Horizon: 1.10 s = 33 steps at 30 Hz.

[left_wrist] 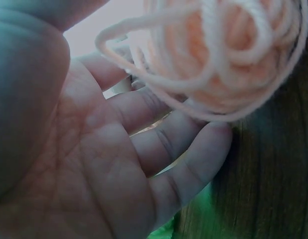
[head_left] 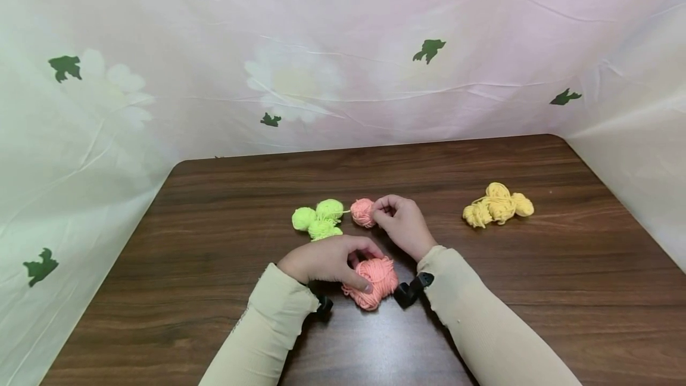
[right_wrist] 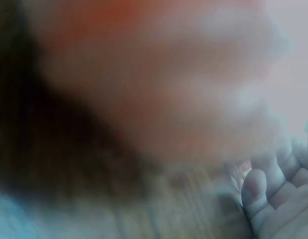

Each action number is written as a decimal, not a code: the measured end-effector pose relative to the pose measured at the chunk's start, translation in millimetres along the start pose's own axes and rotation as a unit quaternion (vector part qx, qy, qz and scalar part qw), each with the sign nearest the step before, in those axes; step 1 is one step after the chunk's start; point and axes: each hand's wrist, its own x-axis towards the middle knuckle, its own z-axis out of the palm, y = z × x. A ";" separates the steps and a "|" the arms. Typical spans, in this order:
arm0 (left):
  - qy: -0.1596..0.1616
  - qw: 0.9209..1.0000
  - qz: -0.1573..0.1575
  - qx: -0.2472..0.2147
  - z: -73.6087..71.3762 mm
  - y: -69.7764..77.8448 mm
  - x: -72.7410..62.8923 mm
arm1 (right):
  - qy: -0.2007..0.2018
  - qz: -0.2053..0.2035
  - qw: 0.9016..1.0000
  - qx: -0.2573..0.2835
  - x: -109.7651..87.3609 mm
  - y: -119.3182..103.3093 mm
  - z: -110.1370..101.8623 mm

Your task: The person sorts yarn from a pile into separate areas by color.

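Note:
My left hand point(head_left: 333, 258) grips a large pink ball of yarn point(head_left: 379, 279), thumb on its near side and fingers at its far side. Loose strands loop around this yarn ball in the left wrist view, where the curled fingers point(left_wrist: 199, 154) lie against it. Farther back, my right hand point(head_left: 405, 223) pinches the right edge of a small pink ball of yarn point(head_left: 362, 212) with its fingertips. Just left of that one lies a cluster of light green yarn balls point(head_left: 328, 212), partly hidden behind my left hand. The right wrist view is mostly blurred.
A cluster of yellow yarn balls point(head_left: 498, 204) lies on the right of the dark wooden table point(head_left: 225, 195). Pale floral cloth point(head_left: 348, 70) hangs behind the table and along both sides. Black wrist straps point(head_left: 412, 290) sit at both cuffs.

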 end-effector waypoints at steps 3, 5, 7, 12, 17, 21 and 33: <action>0.001 1.000 0.004 0.005 0.1 -0.4 -0.7 | -0.001 -0.002 1.000 0.000 -0.8 -0.7 -0.1; 0.001 1.000 0.006 0.011 0.5 -0.8 -0.6 | 0.000 -0.004 1.000 -0.001 -1.5 -1.8 -0.7; 0.001 1.000 0.006 0.013 0.8 -1.4 -0.3 | 0.002 -0.009 1.000 -0.003 -2.2 -2.9 -1.3; 0.002 1.000 0.004 0.012 0.7 -1.5 -0.2 | 0.019 -0.030 0.999 0.005 -3.8 -6.5 -2.8; 0.003 1.000 0.006 0.010 0.4 -0.9 -0.4 | 0.040 -0.040 0.998 0.012 -6.2 -11.3 -5.1; 0.005 1.000 0.008 0.011 0.9 -2.4 0.2 | 0.045 -0.042 0.998 0.010 -6.8 -13.1 -9.0; 0.005 1.000 0.007 0.005 1.7 -3.9 0.4 | 0.070 -0.048 0.996 -0.011 -4.0 -14.8 -21.4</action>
